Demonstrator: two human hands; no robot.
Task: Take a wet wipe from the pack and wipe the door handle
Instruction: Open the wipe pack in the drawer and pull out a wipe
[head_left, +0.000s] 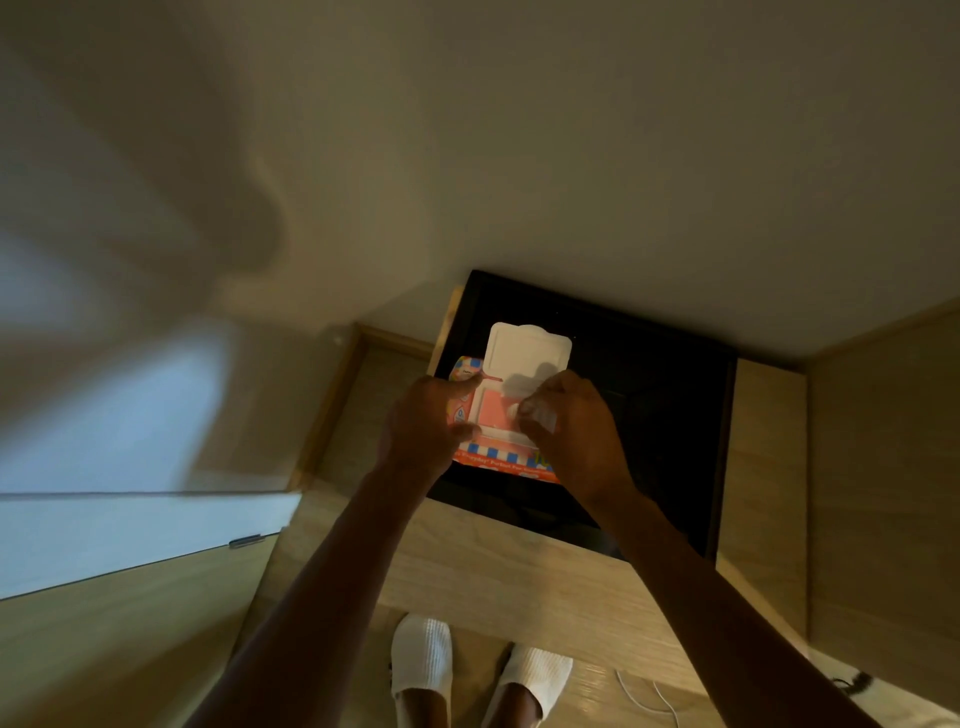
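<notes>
Two hands on pack: left hand gripped its edge to steady it; right hand pinched wipe thru opening, lid up.

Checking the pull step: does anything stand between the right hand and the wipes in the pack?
Nothing visible. The lid is flipped open, the right hand is at the opening of the pack, and the left hand holds it.

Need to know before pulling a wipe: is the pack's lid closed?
No, the white lid is flipped open on the far side of the pack.
</notes>
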